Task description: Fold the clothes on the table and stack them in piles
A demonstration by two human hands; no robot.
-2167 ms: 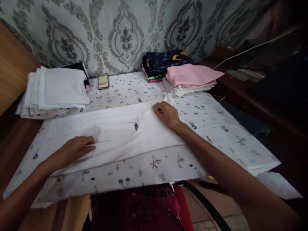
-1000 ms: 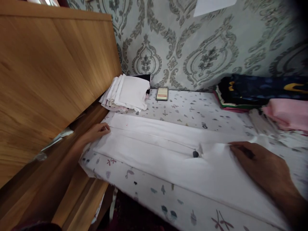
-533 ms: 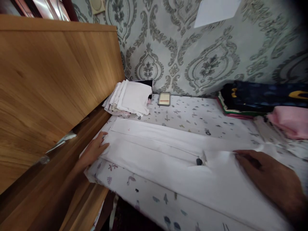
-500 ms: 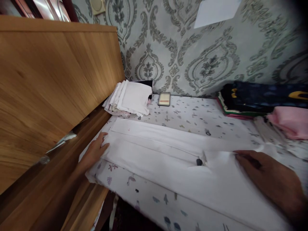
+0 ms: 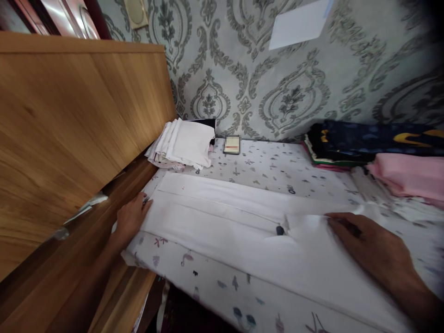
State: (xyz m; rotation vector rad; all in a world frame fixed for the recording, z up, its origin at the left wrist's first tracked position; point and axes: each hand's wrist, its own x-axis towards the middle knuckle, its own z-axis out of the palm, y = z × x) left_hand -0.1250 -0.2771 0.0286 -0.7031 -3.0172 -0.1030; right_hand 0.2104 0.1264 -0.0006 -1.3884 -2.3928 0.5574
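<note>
A white garment (image 5: 215, 215) lies flat along the patterned cover of the bench (image 5: 270, 162), running from near the left edge toward the right, a dark patch showing at its slit. The right hand (image 5: 378, 249) pinches a raised bit of its fabric between thumb and fingers, while the left hand (image 5: 130, 219) rests at its left end, whether gripping cannot be told. A white folded pile (image 5: 192, 143) sits at the back left corner, dark folded clothes (image 5: 364, 138) along the back edge farther right.

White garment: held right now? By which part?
Yes, the white garment: the right hand pinches a raised fold right of the dark patch. The left hand is at the garment's left end; grip unclear.
</note>
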